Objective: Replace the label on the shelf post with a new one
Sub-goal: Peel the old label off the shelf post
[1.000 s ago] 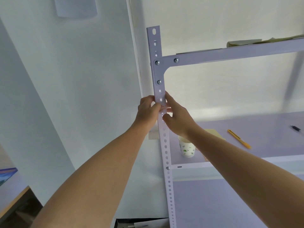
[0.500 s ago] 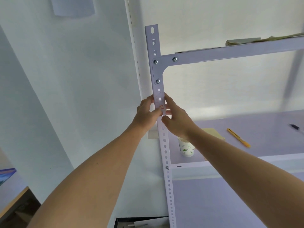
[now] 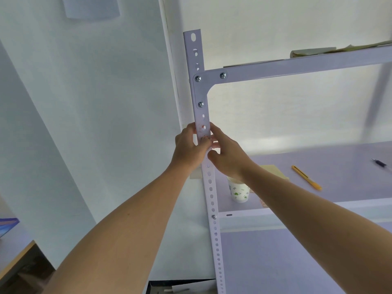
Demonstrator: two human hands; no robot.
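The label (image 3: 205, 136) is mostly hidden by fingers (image 3: 214, 132); its red print is unreadable.

The wall (image 3: 95, 102) on the left is white and plain, with a pale sheet (image 3: 91, 7) stuck up high on it. A white strip (image 3: 169, 60) runs up the corner. A metal rack (image 3: 297, 64) stands by the back wall (image 3: 275, 107). Its middle board (image 3: 339, 166) looks light purple. A soft bright patch (image 3: 275, 143) glows on the back wall. A wooden table edge (image 3: 19, 257) peeks in low on the left.
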